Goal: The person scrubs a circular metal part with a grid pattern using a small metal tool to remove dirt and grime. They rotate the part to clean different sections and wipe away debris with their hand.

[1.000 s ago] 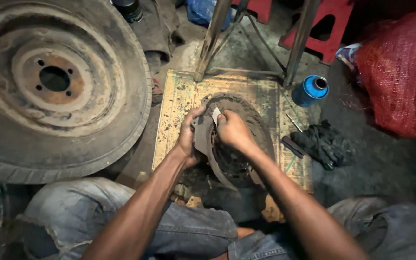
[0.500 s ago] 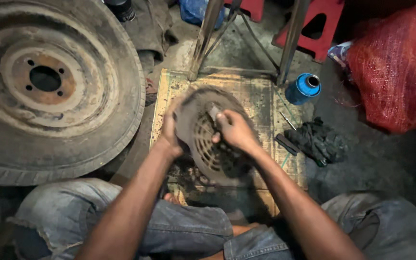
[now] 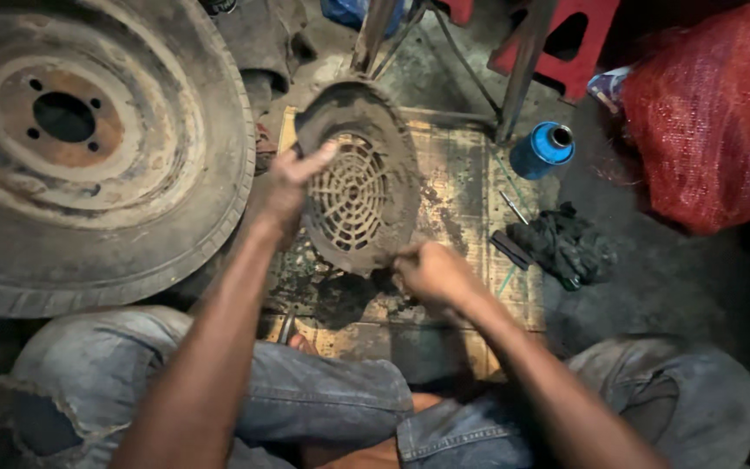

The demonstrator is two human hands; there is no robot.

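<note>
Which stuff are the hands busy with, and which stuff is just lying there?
In hand:
round grille cover
left hand gripping its rim
right hand at its lower edge
wooden board underneath

Lying about:
big wheel
blue can
black rag
red mesh sack

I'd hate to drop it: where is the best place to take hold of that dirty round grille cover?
Probably by the solid outer rim of the round grille cover, coming from its two open sides. It stands tilted on edge on the wooden board, and the middle is thin mesh. The left hand already clasps the left rim; the right hand is at the lower right edge.
</note>
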